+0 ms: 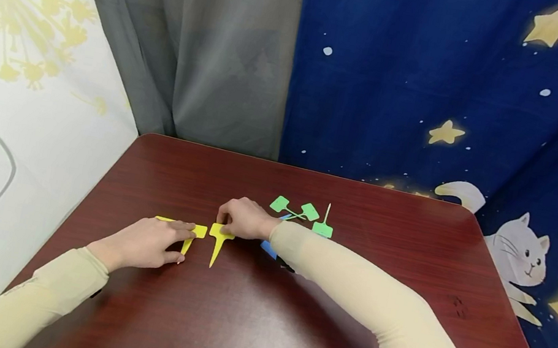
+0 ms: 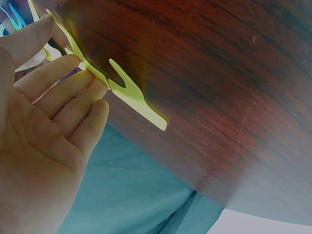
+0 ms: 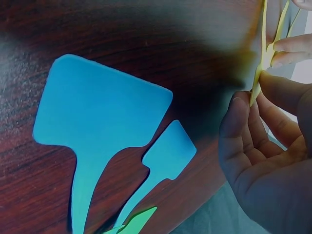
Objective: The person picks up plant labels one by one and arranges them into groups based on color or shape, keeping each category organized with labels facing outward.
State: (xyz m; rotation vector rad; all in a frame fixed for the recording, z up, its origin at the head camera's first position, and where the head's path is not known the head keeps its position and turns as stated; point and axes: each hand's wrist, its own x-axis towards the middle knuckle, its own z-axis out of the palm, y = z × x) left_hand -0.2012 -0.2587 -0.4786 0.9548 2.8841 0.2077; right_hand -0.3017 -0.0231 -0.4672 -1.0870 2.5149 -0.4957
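My right hand (image 1: 247, 219) pinches a yellow T-shaped plant label (image 1: 219, 238) by its wide head, thumb and fingertips on its edge, the pointed stem towards me. Left of it, my left hand (image 1: 154, 243) lies low over the table with fairly straight fingers. Its fingertips and thumb touch a second yellow plant label (image 1: 200, 231), partly hidden beneath them. One more yellow label (image 2: 139, 101) lies flat just beyond the left fingertips in the left wrist view. Two blue plant labels (image 3: 102, 102), one looking larger, lie beside the right hand in the right wrist view.
Three green plant labels (image 1: 322, 229) lie behind the right wrist, two with crossed stems. The right forearm partly covers a blue label (image 1: 269, 249). The dark red-brown wooden table (image 1: 230, 321) has curtains (image 1: 385, 81) behind it.
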